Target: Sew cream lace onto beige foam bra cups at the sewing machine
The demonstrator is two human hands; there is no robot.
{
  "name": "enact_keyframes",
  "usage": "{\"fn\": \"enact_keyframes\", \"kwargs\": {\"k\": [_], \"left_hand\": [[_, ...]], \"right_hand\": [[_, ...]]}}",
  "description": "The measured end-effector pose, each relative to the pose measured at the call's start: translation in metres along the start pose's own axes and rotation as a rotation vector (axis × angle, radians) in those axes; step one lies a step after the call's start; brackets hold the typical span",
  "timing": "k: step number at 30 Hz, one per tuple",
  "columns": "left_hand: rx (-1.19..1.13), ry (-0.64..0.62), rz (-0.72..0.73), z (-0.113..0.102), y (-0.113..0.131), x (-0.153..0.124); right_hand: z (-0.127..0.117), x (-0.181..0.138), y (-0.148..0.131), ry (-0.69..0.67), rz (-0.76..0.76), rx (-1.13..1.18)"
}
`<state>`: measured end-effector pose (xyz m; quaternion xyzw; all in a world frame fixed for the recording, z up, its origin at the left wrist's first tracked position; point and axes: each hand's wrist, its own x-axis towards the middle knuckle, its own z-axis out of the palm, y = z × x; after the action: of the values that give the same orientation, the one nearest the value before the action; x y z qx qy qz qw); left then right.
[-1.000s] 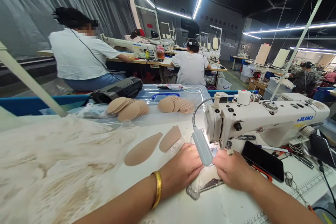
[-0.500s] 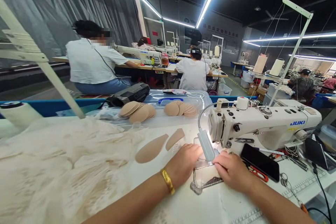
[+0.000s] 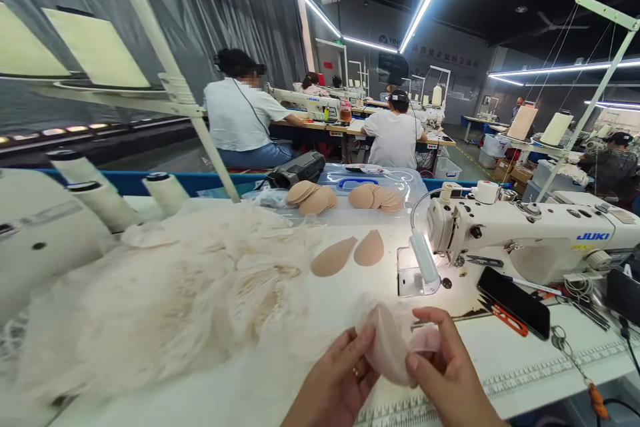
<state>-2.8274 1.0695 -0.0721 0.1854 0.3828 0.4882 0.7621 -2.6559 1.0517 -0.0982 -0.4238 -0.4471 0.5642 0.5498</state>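
A pale beige bra cup with sheer whitish fabric along it is held up in front of me, over the near side of the table. My left hand grips its left edge between thumb and fingers. On the other side, my right hand pinches the lower right edge with the thumb, its index finger raised and bent. Beyond the hands stands a white sewing machine, a small lamp lit beside its needle. Two beige teardrop pads lie flat left of the machine.
Sheer cream lace fabric is heaped on the left. Stacked beige pads rest on a clear plastic box at the back. Right of the hands lie a phone, orange-handled snips and a ruler strip. Co-workers sit ahead.
Both hands have come from beside the needle toward me and now hold the bra cup up. The view has turned left, showing more of the lace heap and thread cones.
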Motion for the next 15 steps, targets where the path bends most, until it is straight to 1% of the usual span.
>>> {"fn": "enact_keyframes", "kwargs": {"k": [2, 3, 6, 8, 9, 12, 15], "left_hand": [[-0.041, 0.055, 0.057, 0.008, 0.006, 0.002], [-0.067, 0.077, 0.057, 0.012, 0.007, 0.002], [-0.194, 0.114, -0.031, 0.019, 0.008, 0.001], [-0.273, 0.086, -0.100, 0.021, 0.006, -0.001], [-0.292, 0.060, -0.109, 0.021, 0.005, -0.002], [-0.263, -0.015, -0.062, 0.021, 0.001, -0.003], [-0.207, -0.049, -0.025, 0.021, -0.001, -0.002]], "right_hand": [[-0.001, -0.012, 0.011, 0.013, -0.020, 0.004], [-0.002, -0.015, 0.014, 0.029, -0.029, 0.003], [-0.006, -0.016, 0.017, 0.098, -0.049, -0.012], [-0.008, -0.014, 0.017, 0.121, -0.064, -0.024], [-0.009, -0.013, 0.017, 0.122, -0.073, -0.029], [-0.010, -0.012, 0.020, 0.107, -0.098, -0.046], [-0.011, -0.012, 0.024, 0.091, -0.112, -0.057]]}}
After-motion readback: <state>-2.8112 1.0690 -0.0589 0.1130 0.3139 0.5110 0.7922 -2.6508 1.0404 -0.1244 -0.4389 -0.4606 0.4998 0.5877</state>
